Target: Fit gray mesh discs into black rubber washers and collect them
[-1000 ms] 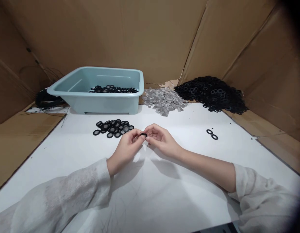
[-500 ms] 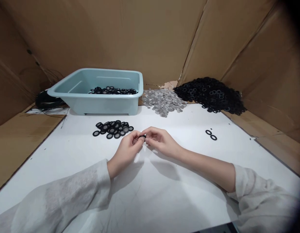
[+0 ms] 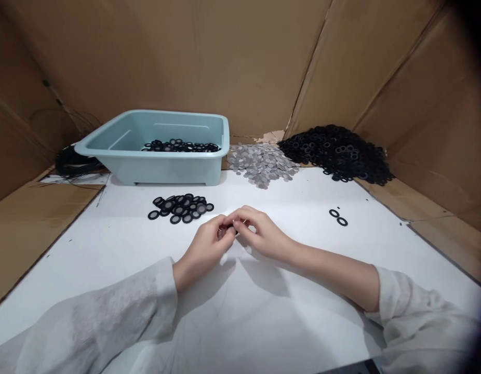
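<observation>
My left hand [image 3: 206,242] and my right hand [image 3: 261,229] meet over the middle of the white table. Between their fingertips they pinch a small black ring [image 3: 235,230], mostly covered by the fingers. Whether a disc sits inside it I cannot tell. Just beyond my left hand lies a loose cluster of black rings with grey mesh-like discs in them [image 3: 178,210]. Two bare black rings [image 3: 342,222] rest on the table to the right of my right hand.
A light blue basin [image 3: 170,169] at the back left holds many ring-and-disc pieces. Beside it are a heap of grey discs [image 3: 264,163] and a big pile of black rings [image 3: 337,150]. Cardboard walls [image 3: 209,57] enclose the table [image 3: 240,322]. A dark flat object [image 3: 355,368] shows at the bottom edge.
Both hands have come slightly nearer to me with the ring, and my right fingers now cover more of it. The piles and the basin stay as they were.
</observation>
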Demonstrator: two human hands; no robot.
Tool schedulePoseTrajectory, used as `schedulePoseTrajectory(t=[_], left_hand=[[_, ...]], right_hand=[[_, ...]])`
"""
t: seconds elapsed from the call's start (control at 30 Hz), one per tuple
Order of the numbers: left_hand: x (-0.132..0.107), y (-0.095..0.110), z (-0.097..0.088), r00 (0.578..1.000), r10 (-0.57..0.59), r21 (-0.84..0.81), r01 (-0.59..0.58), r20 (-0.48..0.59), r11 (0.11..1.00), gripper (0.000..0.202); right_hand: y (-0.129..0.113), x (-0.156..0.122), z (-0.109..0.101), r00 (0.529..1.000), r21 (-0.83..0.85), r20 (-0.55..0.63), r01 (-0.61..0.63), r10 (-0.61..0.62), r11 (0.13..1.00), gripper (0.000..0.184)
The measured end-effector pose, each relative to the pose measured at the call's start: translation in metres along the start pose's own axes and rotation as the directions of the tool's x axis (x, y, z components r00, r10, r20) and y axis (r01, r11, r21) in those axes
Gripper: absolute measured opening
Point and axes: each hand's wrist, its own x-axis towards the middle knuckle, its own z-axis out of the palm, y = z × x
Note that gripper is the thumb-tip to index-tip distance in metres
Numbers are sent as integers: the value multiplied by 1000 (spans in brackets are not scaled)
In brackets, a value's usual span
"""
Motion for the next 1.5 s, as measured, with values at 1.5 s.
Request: schedulePoseTrajectory(t=[1.5], left_hand=[[32,-29,-66,892,396,863,-15,-216,505,17]], right_hand=[[55,-104,-156,615,-649,-545,-740,570,178,43]])
